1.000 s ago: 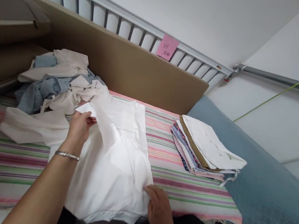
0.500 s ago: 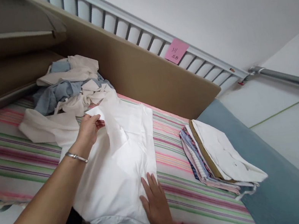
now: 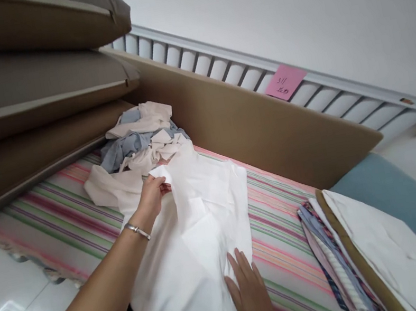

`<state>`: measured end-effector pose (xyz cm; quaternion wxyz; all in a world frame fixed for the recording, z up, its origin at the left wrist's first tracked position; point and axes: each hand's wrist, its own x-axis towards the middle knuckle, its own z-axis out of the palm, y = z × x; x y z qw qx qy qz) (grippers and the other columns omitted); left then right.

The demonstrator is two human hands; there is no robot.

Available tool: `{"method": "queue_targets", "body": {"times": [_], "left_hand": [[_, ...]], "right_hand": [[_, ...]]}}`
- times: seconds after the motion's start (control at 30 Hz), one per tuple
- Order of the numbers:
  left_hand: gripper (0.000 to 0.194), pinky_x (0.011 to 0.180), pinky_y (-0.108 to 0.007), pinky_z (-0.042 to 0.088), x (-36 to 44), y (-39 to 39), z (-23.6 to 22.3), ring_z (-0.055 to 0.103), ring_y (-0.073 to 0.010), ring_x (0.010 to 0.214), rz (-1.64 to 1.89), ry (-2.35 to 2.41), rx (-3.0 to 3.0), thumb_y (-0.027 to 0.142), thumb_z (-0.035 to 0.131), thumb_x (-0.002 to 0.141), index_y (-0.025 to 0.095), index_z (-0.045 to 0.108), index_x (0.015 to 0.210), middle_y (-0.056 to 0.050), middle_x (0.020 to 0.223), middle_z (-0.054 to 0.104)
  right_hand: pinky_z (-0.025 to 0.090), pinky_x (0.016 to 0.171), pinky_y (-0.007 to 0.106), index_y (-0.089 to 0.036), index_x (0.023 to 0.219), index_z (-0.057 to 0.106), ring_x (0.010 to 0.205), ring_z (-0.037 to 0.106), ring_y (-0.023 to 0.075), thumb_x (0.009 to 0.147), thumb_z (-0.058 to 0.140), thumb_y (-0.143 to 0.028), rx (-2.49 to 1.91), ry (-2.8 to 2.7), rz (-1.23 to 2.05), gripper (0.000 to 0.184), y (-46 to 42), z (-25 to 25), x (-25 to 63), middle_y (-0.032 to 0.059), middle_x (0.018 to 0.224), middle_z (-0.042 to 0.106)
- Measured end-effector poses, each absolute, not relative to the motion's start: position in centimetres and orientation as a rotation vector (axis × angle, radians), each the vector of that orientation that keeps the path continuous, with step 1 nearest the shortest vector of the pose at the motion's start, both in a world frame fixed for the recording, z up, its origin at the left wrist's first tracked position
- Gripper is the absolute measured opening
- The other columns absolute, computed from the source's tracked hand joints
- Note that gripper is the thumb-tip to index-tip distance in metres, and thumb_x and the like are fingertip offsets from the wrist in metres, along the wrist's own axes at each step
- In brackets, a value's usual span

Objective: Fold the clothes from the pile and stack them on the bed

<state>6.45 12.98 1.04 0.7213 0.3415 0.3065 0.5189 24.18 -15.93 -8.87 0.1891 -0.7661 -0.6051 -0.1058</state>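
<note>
A white shirt (image 3: 172, 269) lies spread over the striped bedsheet, its lower edge hanging toward me. My left hand (image 3: 154, 192) is closed in a pinch on a white flap near the shirt's upper end, perhaps the collar; a silver bangle circles that wrist. With fingers stretched out, my right hand (image 3: 250, 292) rests flat along the shirt's right edge, partly on the cloth. Just beyond the shirt sits a heap of rumpled white and blue-grey clothes (image 3: 129, 145). To the right is a stack of folded clothes (image 3: 392, 241), white on top with brown, pink and patterned layers beneath.
Beneath everything is the striped bedsheet (image 3: 54, 220). Thick brown-grey cushions (image 3: 33, 79) are piled at upper left. A brown board (image 3: 260, 130) stands along the back, before a slatted rail bearing a pink note (image 3: 286, 81). Blue material (image 3: 391, 171) lies at right, tiled floor lower left.
My view has turned left, so everything sits farther right and lower, and more cushions and floor show. Both hands keep nearly the same places on the shirt.
</note>
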Motion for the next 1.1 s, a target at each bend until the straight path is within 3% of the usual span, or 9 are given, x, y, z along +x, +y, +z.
{"method": "queue_targets", "body": {"times": [0.23,0.4,0.6,0.8,0.97,1.1], "left_hand": [[0.023,0.049,-0.020,0.043,6.7,13.4,-1.1,0.053,-0.0077,0.047,1.275,0.824,0.733,0.019,0.059,0.058,0.020,0.046,0.078,0.008,0.056,0.054],[0.020,0.047,-0.019,0.044,9.2,13.8,1.2,0.051,-0.0075,0.046,1.338,0.857,0.880,0.016,0.054,0.061,0.020,0.044,0.078,0.007,0.056,0.052],[0.027,0.051,-0.021,0.047,21.6,14.8,4.7,0.052,-0.0084,0.045,1.148,0.887,1.160,0.009,0.047,0.067,0.020,0.044,0.092,0.008,0.053,0.048],[0.041,0.058,-0.030,0.052,32.4,12.7,0.1,0.062,-0.0145,0.056,0.673,0.866,1.425,0.015,0.054,0.076,0.011,0.044,0.115,-0.001,0.063,0.060],[0.040,0.069,-0.027,0.051,31.2,12.9,-2.2,0.065,-0.0166,0.079,0.528,0.844,1.699,0.026,0.060,0.075,0.013,0.057,0.113,-0.008,0.091,0.067],[0.033,0.072,-0.031,0.048,26.9,13.1,-1.6,0.063,-0.0200,0.077,0.531,0.929,1.924,0.027,0.059,0.072,0.014,0.066,0.101,-0.006,0.081,0.068]], "right_hand": [[0.035,0.105,0.052,-0.027,0.136,0.042,0.135,0.030,0.0261,0.091,0.036,-0.043,-2.383,-1.762,-0.180,0.048,-15.5,-9.6,23.2,0.0056,0.147,0.033],[0.032,0.108,0.049,-0.032,0.134,0.044,0.134,0.032,0.0254,0.090,0.039,-0.044,-2.338,-1.645,-0.172,0.046,-15.0,-9.8,23.3,0.0023,0.146,0.034],[0.030,0.109,0.051,-0.035,0.136,0.040,0.135,0.031,0.0266,0.085,0.048,-0.040,-2.205,-1.550,0.003,0.051,-14.6,-11.1,23.2,0.0010,0.148,0.029],[0.020,0.115,0.043,-0.023,0.134,0.044,0.137,0.027,0.0238,0.078,0.055,-0.028,-2.197,-1.277,0.151,0.058,-14.1,-11.2,22.1,0.0023,0.145,0.034],[0.020,0.114,0.044,-0.027,0.124,0.056,0.136,0.028,0.0214,0.076,0.052,-0.019,-2.128,-1.253,0.394,0.050,-14.7,-9.9,22.8,0.0000,0.144,0.037],[0.018,0.114,0.045,-0.026,0.121,0.059,0.137,0.027,0.0220,0.072,0.051,-0.016,-2.119,-1.262,0.487,0.050,-15.1,-7.9,23.1,0.0017,0.144,0.037]]}}
